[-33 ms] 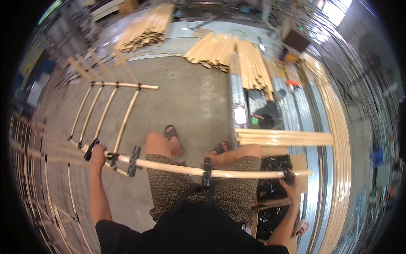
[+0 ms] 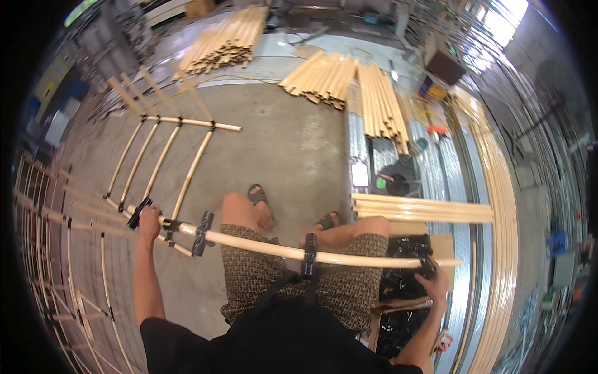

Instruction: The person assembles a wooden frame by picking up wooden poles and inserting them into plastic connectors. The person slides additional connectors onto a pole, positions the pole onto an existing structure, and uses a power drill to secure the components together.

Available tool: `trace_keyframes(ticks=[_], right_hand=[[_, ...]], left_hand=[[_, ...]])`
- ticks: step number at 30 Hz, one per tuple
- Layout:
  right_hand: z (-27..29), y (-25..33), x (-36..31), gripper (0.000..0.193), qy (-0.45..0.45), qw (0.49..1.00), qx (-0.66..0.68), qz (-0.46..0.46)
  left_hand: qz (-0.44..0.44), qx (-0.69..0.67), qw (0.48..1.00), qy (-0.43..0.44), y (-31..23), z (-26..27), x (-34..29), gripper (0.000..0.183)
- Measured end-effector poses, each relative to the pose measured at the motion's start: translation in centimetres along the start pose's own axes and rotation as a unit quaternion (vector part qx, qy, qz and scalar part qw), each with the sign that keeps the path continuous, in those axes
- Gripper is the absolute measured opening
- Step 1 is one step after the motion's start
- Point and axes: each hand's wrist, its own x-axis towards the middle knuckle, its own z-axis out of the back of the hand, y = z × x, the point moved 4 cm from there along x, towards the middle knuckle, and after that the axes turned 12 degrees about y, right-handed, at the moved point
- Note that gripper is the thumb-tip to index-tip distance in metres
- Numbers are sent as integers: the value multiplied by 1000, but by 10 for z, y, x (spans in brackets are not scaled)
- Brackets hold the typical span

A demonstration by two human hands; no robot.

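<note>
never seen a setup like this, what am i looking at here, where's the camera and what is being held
There is no machine here: a person is working with two bare hands. A wide fisheye camera worn on the head looks down, so straight things bend near the rim and the lap shows below.

A long tan pole lies across the lap. The left hand holds a black fitting near its left end; the right hand has its fingers on another near its right end. Two more sit between.

On the concrete floor, ahead to the left, is a frame of similar poles with black joints. To the right are a tan pole bundle and silvery metal strips.
</note>
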Motion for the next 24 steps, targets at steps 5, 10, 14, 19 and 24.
trace_keyframes(ticks=[5, 10, 14, 19, 24], right_hand=[[47, 6, 6, 61, -23, 956, -283, 70], [9, -53, 19, 35, 181, 934, -302, -58], [-11, -52, 10, 25, 213, 911, -349, -53], [-4, -50, 12, 24, 201, 923, -328, 3], [-9, -41, 23, 26, 210, 924, -320, 5]], left_hand=[[12, -29, 999, -29, -3, 3, 3, 16], [-5, -98, 993, -57, -14, 11, 19, 12], [21, -84, 990, -114, -16, 19, 15, 25], [31, -107, 972, -207, -30, 0, -8, 53], [82, -327, 905, -259, -78, -5, -91, 64]])
